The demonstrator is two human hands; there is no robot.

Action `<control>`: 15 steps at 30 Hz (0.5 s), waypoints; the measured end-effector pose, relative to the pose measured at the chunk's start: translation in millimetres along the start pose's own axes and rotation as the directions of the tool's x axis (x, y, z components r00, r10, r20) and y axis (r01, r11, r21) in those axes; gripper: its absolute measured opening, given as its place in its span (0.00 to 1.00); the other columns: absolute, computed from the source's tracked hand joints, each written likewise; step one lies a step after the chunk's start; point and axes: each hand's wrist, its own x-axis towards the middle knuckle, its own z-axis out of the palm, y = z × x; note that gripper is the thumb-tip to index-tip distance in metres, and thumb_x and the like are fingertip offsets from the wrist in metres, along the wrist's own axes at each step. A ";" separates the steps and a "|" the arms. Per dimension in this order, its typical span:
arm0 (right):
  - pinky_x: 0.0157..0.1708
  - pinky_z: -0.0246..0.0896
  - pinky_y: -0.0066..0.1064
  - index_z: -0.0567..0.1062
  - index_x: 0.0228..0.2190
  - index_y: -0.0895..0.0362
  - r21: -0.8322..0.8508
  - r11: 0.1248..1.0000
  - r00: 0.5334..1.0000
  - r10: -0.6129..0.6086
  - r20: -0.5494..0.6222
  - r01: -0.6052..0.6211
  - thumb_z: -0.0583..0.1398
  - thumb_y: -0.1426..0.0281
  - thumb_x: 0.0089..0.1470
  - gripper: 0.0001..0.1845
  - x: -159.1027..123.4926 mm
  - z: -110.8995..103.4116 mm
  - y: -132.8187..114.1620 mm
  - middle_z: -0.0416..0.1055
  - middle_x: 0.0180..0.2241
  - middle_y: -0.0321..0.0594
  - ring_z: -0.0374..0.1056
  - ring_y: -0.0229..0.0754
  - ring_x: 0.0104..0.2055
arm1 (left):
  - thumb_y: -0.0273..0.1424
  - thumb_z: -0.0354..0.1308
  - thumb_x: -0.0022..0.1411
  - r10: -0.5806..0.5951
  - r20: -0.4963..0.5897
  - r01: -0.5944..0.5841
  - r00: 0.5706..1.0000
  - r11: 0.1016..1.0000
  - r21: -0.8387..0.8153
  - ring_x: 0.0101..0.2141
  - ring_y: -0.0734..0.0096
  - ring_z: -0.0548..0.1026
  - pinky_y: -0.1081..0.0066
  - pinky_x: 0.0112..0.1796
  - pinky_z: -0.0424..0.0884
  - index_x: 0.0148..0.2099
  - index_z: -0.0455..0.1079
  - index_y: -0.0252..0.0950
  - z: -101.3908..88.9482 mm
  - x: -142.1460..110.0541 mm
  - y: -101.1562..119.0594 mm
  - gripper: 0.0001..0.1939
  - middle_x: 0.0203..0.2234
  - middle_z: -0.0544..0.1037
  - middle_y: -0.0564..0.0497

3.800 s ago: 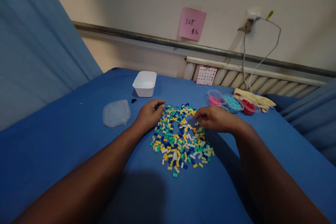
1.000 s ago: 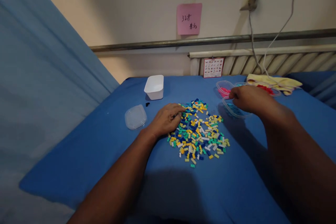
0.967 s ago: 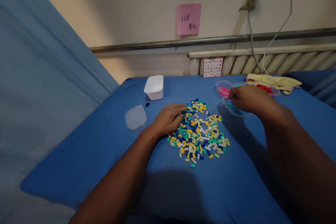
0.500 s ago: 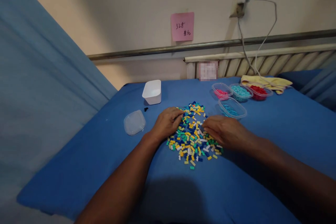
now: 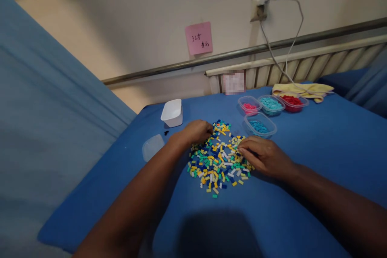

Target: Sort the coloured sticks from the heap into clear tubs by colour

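A loose pile of small toy building bricks [image 5: 211, 163], in yellow, green, white and dark blue, lies spread on the blue cloth. My left hand [image 5: 198, 131] reaches over the pile's upper left side, its fingers curled down at the bricks. Whatever its fingertips hold is hidden. At the pile's right side, my right hand [image 5: 264, 155] has its thumb and fingers drawn together among the bricks; I cannot make out a brick between them. Just beyond that hand stands a clear tub [image 5: 270, 132] with blue bricks in it.
Behind are clear tubs of pink bricks [image 5: 249, 106], light blue bricks [image 5: 271, 104] and red bricks [image 5: 292, 101], beside a yellow cloth [image 5: 302, 88]. A white tub [image 5: 172, 113], a black piece [image 5: 166, 133] and a clear lid [image 5: 152, 147] are at left. A radiator [image 5: 302, 64] lines the wall.
My right hand has come from above the blue-brick tub back to the pile's right side. My left hand's fingers, stretched out earlier, are now curled. The view has tilted.
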 end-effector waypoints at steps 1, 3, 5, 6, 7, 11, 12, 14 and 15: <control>0.42 0.71 0.39 0.78 0.41 0.54 0.010 1.000 1.000 0.010 0.003 -0.010 0.56 0.68 0.74 0.11 0.4 -0.7 0.4 0.80 0.39 0.44 0.76 0.45 0.40 | 0.24 0.61 0.61 0.000 0.015 0.000 1.000 1.000 -0.007 0.40 0.59 0.82 0.68 0.36 0.68 0.47 0.85 0.42 -1.8 2.0 1.8 0.16 0.42 0.87 0.49; 0.42 0.71 0.39 0.78 0.41 0.54 0.026 0.999 1.000 0.022 0.002 -0.022 0.56 0.68 0.74 0.12 0.4 -1.6 0.5 0.80 0.38 0.44 0.76 0.45 0.40 | 0.23 0.62 0.59 -0.017 0.041 0.018 0.999 1.000 -0.017 0.38 0.60 0.81 0.68 0.35 0.67 0.47 0.85 0.43 -4.1 5.2 5.9 0.17 0.42 0.87 0.49; 0.43 0.71 0.39 0.78 0.41 0.55 0.035 0.999 1.000 0.021 -0.001 -0.021 0.56 0.68 0.74 0.11 -0.4 -1.7 -0.1 0.81 0.38 0.44 0.76 0.45 0.40 | 0.24 0.63 0.57 -0.057 0.080 0.058 0.995 0.998 -0.003 0.34 0.61 0.79 0.68 0.33 0.66 0.44 0.85 0.41 -5.7 6.9 10.1 0.15 0.38 0.86 0.48; 0.43 0.71 0.39 0.78 0.41 0.55 0.038 0.999 1.000 0.017 -0.001 -0.017 0.56 0.68 0.74 0.11 -0.8 -1.7 -0.4 0.81 0.39 0.44 0.76 0.45 0.41 | 0.24 0.64 0.56 -0.079 0.098 0.079 0.992 0.997 0.005 0.32 0.61 0.78 0.68 0.32 0.65 0.43 0.84 0.41 -6.5 7.1 12.2 0.14 0.37 0.86 0.47; 0.44 0.71 0.39 0.78 0.41 0.55 0.040 0.999 1.000 0.012 -0.001 -0.012 0.57 0.68 0.74 0.11 -1.3 -1.7 -0.7 0.81 0.39 0.44 0.76 0.45 0.41 | 0.25 0.65 0.56 -0.099 0.109 0.099 0.989 0.995 0.011 0.31 0.61 0.77 0.67 0.31 0.64 0.43 0.84 0.41 -7.3 7.0 14.1 0.13 0.36 0.86 0.47; 0.44 0.70 0.38 0.78 0.41 0.54 0.061 0.998 1.000 0.002 0.009 -0.002 0.57 0.68 0.74 0.10 -2.7 -2.0 -0.9 0.81 0.39 0.43 0.76 0.45 0.41 | 0.26 0.65 0.56 -0.112 0.144 0.112 0.983 0.994 0.010 0.29 0.62 0.76 0.67 0.29 0.62 0.41 0.83 0.40 -10.6 4.4 19.9 0.10 0.34 0.85 0.48; 0.44 0.70 0.37 0.78 0.41 0.54 0.065 0.998 1.000 0.000 0.012 -0.001 0.57 0.68 0.74 0.10 -2.9 -2.0 -0.8 0.81 0.39 0.43 0.76 0.44 0.41 | 0.26 0.65 0.56 -0.106 0.152 0.105 0.983 0.994 0.015 0.29 0.63 0.76 0.67 0.29 0.62 0.41 0.82 0.40 -11.2 3.5 20.2 0.10 0.33 0.84 0.49; 0.44 0.70 0.37 0.78 0.41 0.55 0.068 0.998 1.000 -0.006 0.013 0.005 0.57 0.68 0.74 0.10 -3.3 -1.4 -0.9 0.80 0.39 0.42 0.76 0.44 0.41 | 0.27 0.64 0.56 -0.103 0.145 0.103 0.984 0.995 0.011 0.30 0.63 0.76 0.67 0.29 0.62 0.41 0.82 0.39 -12.1 1.4 18.5 0.10 0.34 0.84 0.49; 0.44 0.70 0.37 0.78 0.41 0.55 0.069 0.998 1.000 -0.010 0.011 0.009 0.57 0.69 0.74 0.10 -3.6 -0.8 -1.1 0.80 0.39 0.42 0.76 0.43 0.41 | 0.27 0.63 0.56 -0.106 0.127 0.109 0.986 0.994 -0.016 0.31 0.63 0.76 0.68 0.30 0.63 0.42 0.82 0.39 -12.4 0.2 16.3 0.11 0.34 0.84 0.49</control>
